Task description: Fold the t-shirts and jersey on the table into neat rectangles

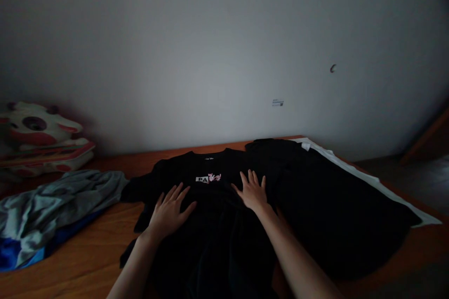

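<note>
A black T-shirt (210, 201) lies spread on the wooden surface, its collar toward the wall and a small white-and-pink print on its chest. My left hand (170, 210) rests on the shirt's left side, fingers spread. On the right side of the chest my right hand (253, 189) lies flat, its fingers apart too. Neither hand grips the cloth. The lower part of the shirt shows folds and runs out of view at the bottom between my forearms.
At right lies more black clothing (336, 210) over a white garment (386, 188). Grey and blue clothes (63, 201) are heaped at left on the wooden surface (94, 257). Behind them sits a cow-shaped toy keyboard (45, 138). A grey wall (196, 56) rises along the far edge.
</note>
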`<control>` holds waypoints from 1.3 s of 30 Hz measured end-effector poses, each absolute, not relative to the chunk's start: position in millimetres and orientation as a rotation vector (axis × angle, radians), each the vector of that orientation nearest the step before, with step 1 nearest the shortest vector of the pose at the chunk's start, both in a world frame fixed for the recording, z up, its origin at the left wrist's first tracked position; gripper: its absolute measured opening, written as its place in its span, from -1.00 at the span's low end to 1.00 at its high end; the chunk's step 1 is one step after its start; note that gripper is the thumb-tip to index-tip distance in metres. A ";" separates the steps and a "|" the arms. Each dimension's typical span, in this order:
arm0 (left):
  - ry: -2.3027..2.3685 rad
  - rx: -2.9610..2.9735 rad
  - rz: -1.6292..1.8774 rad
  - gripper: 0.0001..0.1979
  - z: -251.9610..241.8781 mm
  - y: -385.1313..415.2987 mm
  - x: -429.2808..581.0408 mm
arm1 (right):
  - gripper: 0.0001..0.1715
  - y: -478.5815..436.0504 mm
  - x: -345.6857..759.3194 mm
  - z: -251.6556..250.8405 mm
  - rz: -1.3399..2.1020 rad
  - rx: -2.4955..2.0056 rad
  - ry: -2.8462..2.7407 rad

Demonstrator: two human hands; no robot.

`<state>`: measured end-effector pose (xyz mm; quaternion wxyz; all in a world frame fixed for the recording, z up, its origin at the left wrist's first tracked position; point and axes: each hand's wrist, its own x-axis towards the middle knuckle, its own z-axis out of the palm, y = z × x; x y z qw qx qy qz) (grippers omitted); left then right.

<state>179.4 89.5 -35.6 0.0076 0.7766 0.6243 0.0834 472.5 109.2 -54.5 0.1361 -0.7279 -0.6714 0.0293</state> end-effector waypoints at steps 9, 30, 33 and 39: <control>1.956 2.390 0.200 -0.32 -32.5 100.9 168.6 | -0.05 129.7 485.1 -48.9 0.190 -2.040 -2.108; 2.003 2.408 0.347 -0.32 -29.2 117.2 160.7 | -0.72 150.9 473.4 -29.2 -0.131 -1.884 -2.122; 1.940 2.524 0.579 -0.42 -26.5 114.5 160.1 | -0.70 124.1 477.5 -21.9 -0.078 -1.855 -2.149; 2.155 2.390 0.418 -0.32 -23.0 106.5 164.1 | -0.38 68.0 488.6 -27.7 0.090 -1.881 -2.092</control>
